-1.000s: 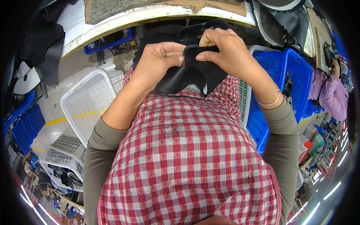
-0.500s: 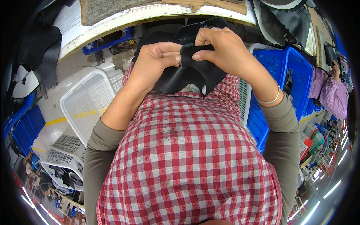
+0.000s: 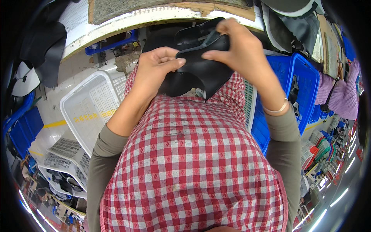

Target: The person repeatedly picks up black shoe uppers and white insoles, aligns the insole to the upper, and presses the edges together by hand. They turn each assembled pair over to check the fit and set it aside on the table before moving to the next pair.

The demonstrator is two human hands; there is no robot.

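A cut black leather piece [image 3: 210, 71], which looks like a shoe upper, lies over my lap at the table's edge. My left hand [image 3: 156, 65] pinches its left edge between thumb and fingers. My right hand [image 3: 242, 44] grips its upper right, the thumb on the smooth face and the fingers behind, partly hidden. Between the hands the edge stands up and shows a grey-green underside. Its lower edge has a curved notch with a small pale patch. More black leather lies behind it, under the table's front.
The white worktable [image 3: 154, 17] crosses the top, with a worn grey board [image 3: 127, 11] on it. A white basket [image 3: 91, 102] stands left, a blue crate [image 3: 305, 89] right. Black leather pieces [image 3: 42, 46] hang at the far left. A person's purple sleeve [image 3: 349, 92] shows far right.
My right hand has moved up and right, its fingers spreading from the left hand. The leather's top edge is now drawn out between them, showing its underside. My left hand has shifted slightly left.
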